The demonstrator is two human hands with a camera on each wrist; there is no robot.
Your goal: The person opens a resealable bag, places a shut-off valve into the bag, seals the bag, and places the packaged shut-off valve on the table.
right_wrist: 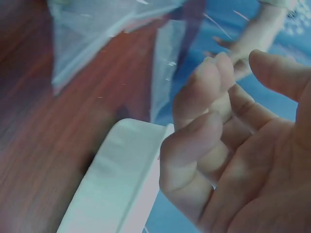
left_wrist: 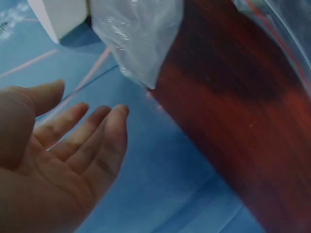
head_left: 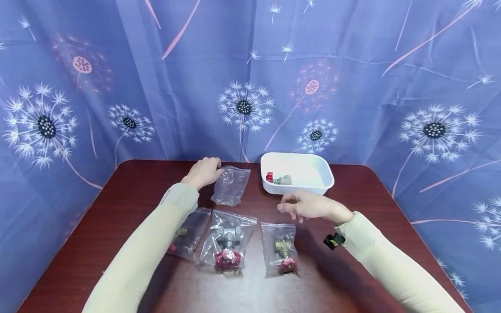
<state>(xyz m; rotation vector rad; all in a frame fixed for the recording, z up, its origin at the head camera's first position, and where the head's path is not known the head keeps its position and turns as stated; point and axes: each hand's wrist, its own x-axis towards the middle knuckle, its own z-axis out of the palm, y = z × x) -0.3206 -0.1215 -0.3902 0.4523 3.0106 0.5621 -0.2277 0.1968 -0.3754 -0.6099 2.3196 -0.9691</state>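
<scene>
My left hand [head_left: 204, 172] is by the upper left corner of a clear zip bag [head_left: 231, 187] that lies flat with nothing inside. In the left wrist view its fingers are spread and hold nothing, with the bag [left_wrist: 138, 36] beyond them. My right hand [head_left: 309, 204] hovers in front of a white tray [head_left: 297, 190], fingers loosely bent around nothing. Inside the tray lies a valve with a red handle [head_left: 270, 176] and a grey body. Near my right hand is a bagged brass valve [head_left: 282, 248] with a red handwheel.
Front and centre sits a bagged silver valve [head_left: 228, 237] with a red handwheel. Another bagged valve [head_left: 180, 233] is partly hidden behind my left sleeve. A patterned blue curtain [head_left: 188, 121] hangs behind the brown table [head_left: 98, 234].
</scene>
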